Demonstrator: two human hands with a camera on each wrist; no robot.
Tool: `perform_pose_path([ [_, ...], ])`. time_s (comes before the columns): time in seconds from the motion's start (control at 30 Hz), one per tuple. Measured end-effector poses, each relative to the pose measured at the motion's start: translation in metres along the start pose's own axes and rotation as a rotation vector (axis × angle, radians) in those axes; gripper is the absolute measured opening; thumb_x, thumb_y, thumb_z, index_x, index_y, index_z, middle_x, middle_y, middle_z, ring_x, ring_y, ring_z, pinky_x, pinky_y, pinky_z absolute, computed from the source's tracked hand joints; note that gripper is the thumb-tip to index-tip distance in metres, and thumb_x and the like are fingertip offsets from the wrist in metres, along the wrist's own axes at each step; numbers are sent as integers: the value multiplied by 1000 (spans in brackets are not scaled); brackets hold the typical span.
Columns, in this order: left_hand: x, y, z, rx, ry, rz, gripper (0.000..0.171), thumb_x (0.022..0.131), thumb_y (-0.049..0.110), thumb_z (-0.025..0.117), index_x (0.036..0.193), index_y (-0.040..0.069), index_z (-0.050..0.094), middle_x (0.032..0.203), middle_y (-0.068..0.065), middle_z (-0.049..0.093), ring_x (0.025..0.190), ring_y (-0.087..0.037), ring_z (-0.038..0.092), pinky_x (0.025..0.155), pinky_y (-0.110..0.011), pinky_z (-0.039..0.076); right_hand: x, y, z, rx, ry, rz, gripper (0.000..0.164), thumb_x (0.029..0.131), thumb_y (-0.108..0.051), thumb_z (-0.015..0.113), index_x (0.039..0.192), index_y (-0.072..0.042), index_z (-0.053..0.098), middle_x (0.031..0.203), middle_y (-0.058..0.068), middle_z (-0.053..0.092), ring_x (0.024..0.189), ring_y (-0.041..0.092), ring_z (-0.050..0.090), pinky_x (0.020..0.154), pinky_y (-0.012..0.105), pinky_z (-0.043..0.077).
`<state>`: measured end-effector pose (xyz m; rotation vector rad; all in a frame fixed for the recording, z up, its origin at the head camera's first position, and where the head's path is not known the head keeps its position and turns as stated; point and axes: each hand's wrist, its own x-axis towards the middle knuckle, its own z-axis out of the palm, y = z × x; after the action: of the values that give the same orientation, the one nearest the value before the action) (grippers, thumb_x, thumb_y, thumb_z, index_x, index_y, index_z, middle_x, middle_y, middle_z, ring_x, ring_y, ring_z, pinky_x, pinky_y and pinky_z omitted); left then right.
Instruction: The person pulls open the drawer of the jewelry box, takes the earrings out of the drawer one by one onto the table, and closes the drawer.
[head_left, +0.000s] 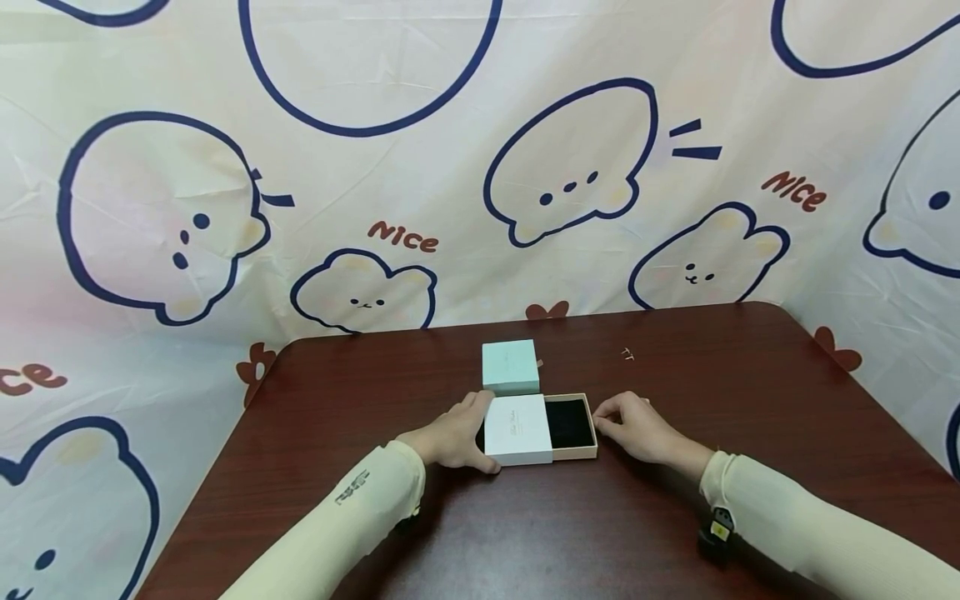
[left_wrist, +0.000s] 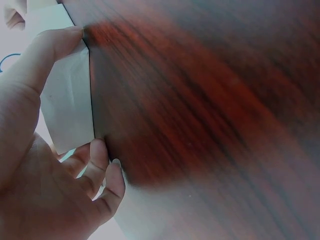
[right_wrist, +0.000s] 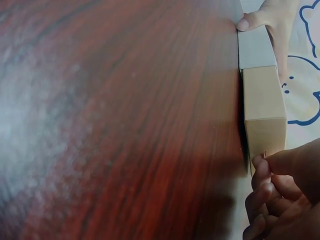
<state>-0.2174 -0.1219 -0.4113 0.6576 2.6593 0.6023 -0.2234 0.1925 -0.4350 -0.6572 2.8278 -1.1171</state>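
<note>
A white box sleeve (head_left: 517, 429) with small printed lettering lies on the table, its tan drawer (head_left: 574, 454) slid partway out to the right. Black padding (head_left: 570, 423) lines the drawer. My left hand (head_left: 452, 432) grips the sleeve at its left end, thumb on the near side and fingers round the far side. At the drawer's right end is my right hand (head_left: 637, 427). In the right wrist view its thumb and index finger pinch a small pull tab (right_wrist: 265, 154) on the drawer's end face.
Just behind the white sleeve stands a pale mint box (head_left: 510, 367) with a small tab on its right side. Two tiny gold-coloured pieces (head_left: 627, 354) lie farther back to the right on the dark wood table (head_left: 375, 375). A patterned cloth (head_left: 450, 183) hangs behind it.
</note>
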Motion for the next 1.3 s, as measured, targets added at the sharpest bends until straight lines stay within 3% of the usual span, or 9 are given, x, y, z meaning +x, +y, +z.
perform_pose_path([
  [1.3, 1, -1, 1, -4, 6, -3, 110, 75, 35, 89, 156, 3, 22, 154, -21, 36, 139, -36, 44, 110, -51, 42, 3, -2, 3, 18, -36, -24, 16, 95, -3, 62, 87, -7, 76, 77, -2, 69, 69, 1, 52, 66, 20, 44],
])
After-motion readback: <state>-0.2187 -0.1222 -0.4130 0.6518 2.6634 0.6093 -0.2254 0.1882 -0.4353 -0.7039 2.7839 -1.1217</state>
